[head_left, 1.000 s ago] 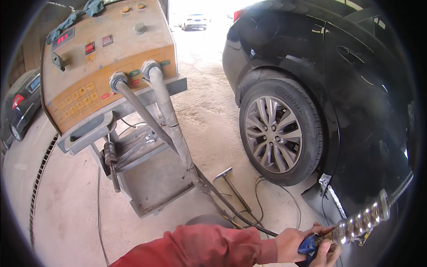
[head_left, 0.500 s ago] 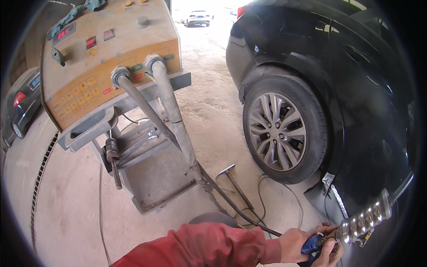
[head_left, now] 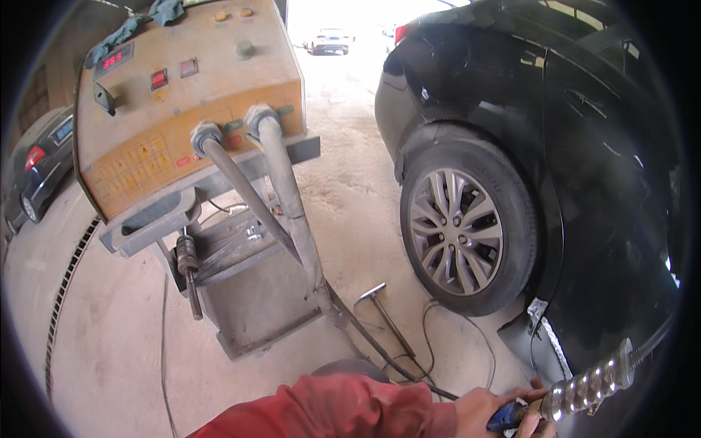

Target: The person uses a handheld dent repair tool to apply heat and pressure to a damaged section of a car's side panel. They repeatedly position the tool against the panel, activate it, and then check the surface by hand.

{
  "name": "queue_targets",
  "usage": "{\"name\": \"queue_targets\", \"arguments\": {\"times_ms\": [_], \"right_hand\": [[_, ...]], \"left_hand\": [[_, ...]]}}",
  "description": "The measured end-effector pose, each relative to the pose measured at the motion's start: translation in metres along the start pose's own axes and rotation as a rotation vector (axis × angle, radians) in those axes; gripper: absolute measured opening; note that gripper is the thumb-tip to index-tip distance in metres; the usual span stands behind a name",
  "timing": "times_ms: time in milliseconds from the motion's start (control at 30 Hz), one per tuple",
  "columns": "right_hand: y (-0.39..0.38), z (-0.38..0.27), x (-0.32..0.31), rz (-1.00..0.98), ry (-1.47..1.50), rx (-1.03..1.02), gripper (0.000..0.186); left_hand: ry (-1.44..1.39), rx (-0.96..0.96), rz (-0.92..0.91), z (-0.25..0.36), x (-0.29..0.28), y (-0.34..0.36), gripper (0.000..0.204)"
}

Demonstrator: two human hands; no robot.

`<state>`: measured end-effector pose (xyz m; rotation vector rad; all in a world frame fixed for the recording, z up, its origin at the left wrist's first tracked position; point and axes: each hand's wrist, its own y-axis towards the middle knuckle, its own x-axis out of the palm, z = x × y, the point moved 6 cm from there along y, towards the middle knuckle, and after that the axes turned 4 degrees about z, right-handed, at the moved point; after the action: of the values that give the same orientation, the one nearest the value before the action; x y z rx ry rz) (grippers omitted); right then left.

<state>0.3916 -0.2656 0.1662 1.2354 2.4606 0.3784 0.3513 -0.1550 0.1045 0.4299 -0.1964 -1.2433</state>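
- At the lower right, near the side of a black car [head_left: 599, 226], two bare hands hold a metal tool [head_left: 588, 390], which has a blue grip and a shiny, grooved cylinder.
- The left hand [head_left: 478, 410] comes out of a red sleeve [head_left: 343, 409], which crosses from the lower edge; its fingers are bent around the tool, just behind the cylinder.
- The right hand [head_left: 538, 425] is partly cut by the lower edge; the fingers which can be seen are closed on the tool beside the blue grip.
- The tool is tilted, with its far end up and to the right, toward the car; whether its tip touches the car, one cannot tell.
- To the left of the car's wheel [head_left: 458, 232], a T-shaped bar [head_left: 391, 321] lies on the floor.
- At the upper left stands an orange machine [head_left: 182, 102], with a blue cloth [head_left: 166, 11] on its top and two thick grey hoses [head_left: 272, 157] coming from its front.
- Under the machine, another metal tool [head_left: 188, 255] hangs beside a shelf [head_left: 259, 306].
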Motion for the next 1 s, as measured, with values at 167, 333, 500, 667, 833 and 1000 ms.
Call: {"name": "queue_targets", "arguments": {"times_ms": [167, 333, 500, 667, 833, 1000], "right_hand": [[0.024, 0.012, -0.019, -0.489, 0.239, -0.001, 0.044], [0.013, 0.027, -0.012, -0.443, 0.384, 0.017, 0.042], [-0.016, 0.026, -0.014, 0.014, 0.094, 0.125, 0.034], [0.034, 0.019, 0.011, -0.505, 0.287, -0.015, 0.029], [0.042, 0.006, 0.025, -1.304, 0.594, -0.403, 0.025], [0.022, 0.045, -0.004, -0.479, 0.265, 0.158, 0.023]], "left_hand": [[-0.124, 0.137, 0.023, 0.001, 0.002, -0.003, 0.07], [0.09, 0.141, -0.073, -0.002, 0.009, -0.003, 0.077], [-0.048, -0.016, -0.07, -0.006, 0.009, -0.005, 0.08], [-0.029, 0.088, 0.018, -0.001, 0.016, -0.008, 0.075], [0.044, -0.103, 0.208, -0.003, 0.022, -0.018, 0.062], [-0.014, 0.061, 0.126, 0.008, 0.012, -0.012, 0.038]]}}
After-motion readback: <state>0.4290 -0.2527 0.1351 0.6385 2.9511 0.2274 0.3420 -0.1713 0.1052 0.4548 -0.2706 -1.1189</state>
